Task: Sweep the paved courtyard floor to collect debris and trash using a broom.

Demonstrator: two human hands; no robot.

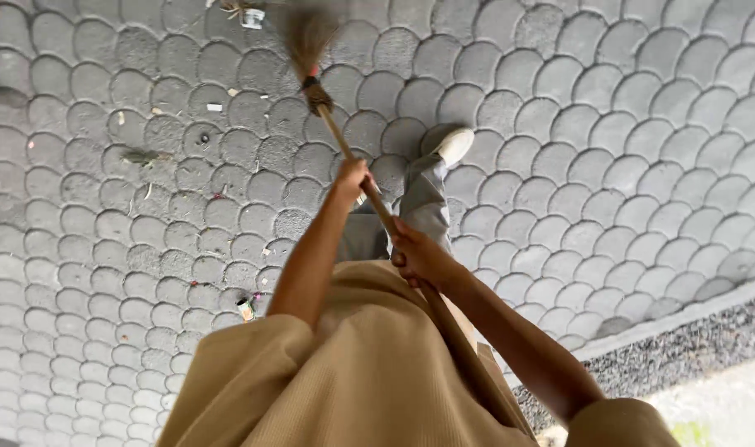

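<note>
A broom with a wooden handle (334, 128) and a straw head (307, 33) runs from my body up to the top of the view; its head is blurred. My left hand (353, 178) grips the handle further out, arm stretched forward. My right hand (419, 257) grips the same handle closer to my body. The straw head is over grey scale-shaped paving stones (104, 248). My beige sleeves and shirt (369, 372) fill the bottom of the view. One grey trouser leg and a white shoe (456, 145) show just right of the handle.
Small litter lies on the paving: a crumpled wrapper (245, 309) near my left side, a leafy scrap (141, 156), paper bits (214, 107), and a small piece (249, 15) beside the broom head. A light curb (684, 319) and dark gravel (709, 348) border the lower right.
</note>
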